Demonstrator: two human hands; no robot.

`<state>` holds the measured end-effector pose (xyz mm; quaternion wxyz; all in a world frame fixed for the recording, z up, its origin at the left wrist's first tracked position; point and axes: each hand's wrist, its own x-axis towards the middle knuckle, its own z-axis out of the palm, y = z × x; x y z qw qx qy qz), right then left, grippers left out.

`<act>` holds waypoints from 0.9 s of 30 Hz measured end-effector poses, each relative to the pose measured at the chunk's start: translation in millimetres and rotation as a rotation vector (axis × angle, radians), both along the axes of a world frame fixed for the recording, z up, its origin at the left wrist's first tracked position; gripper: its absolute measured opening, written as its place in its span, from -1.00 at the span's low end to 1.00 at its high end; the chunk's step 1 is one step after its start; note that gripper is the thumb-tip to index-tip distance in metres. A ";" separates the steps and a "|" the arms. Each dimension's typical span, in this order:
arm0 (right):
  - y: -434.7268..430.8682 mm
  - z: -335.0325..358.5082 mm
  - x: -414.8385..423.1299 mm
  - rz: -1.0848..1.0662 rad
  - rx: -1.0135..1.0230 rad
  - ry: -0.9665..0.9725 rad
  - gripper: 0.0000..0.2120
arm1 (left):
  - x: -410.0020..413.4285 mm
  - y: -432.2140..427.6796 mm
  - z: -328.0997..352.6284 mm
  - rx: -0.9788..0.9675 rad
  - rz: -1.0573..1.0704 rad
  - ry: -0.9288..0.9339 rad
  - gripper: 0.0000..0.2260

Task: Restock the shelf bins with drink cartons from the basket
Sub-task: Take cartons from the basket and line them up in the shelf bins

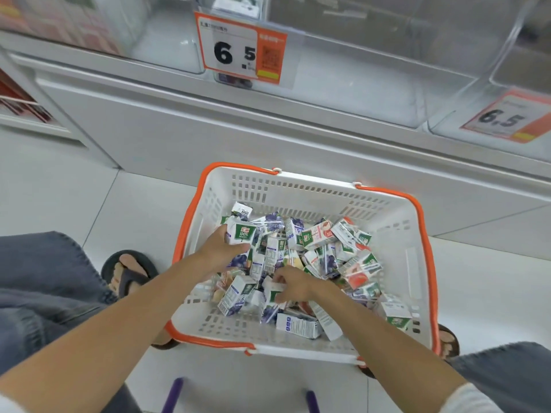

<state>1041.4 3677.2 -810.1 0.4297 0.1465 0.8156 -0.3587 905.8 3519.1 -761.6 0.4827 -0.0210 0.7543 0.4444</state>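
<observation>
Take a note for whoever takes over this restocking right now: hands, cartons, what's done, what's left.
Left hand grips a green-labelled carton in the basket.
Right hand curls its fingers round a second carton nearer in the pile.
Other cartons lie jumbled in the basket, on the floor below the clear shelf bins.
Done: little that shows; the bins look nearly bare.
Left: lift both cartons into a bin, then keep emptying the basket.

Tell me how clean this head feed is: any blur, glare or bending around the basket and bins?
Head view: even, soft lighting with faint shadows; the wide lens bows the shelf edge and the basket; print on the carton in the left hand reads legibly, while the price tag at the frame's right edge smears; the clear bins show mild hazy reflections.
</observation>
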 end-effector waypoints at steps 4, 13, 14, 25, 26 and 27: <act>14.1 41.9 -10.4 -0.201 -0.102 0.211 -0.76 | -4.9 0.9 8.6 0.052 -0.081 0.112 -0.63; 41.4 194.9 -58.6 -0.396 -0.130 0.659 -0.71 | 0.9 36.2 84.6 0.221 -0.226 0.093 -0.05; 41.6 204.8 -59.1 -0.404 -0.095 0.674 -0.63 | 0.2 38.6 93.8 0.260 -0.229 0.108 -0.10; 54.4 335.1 -103.5 -0.557 -0.201 0.897 -0.52 | -50.9 60.8 240.4 0.583 -0.155 0.635 0.02; 58.6 345.2 -109.6 -0.573 -0.183 0.969 -0.57 | -61.2 62.4 251.4 0.555 -0.155 0.752 0.04; 63.5 353.1 -115.5 -0.608 -0.175 1.027 -0.60 | -72.5 63.2 260.0 0.512 -0.152 0.872 0.05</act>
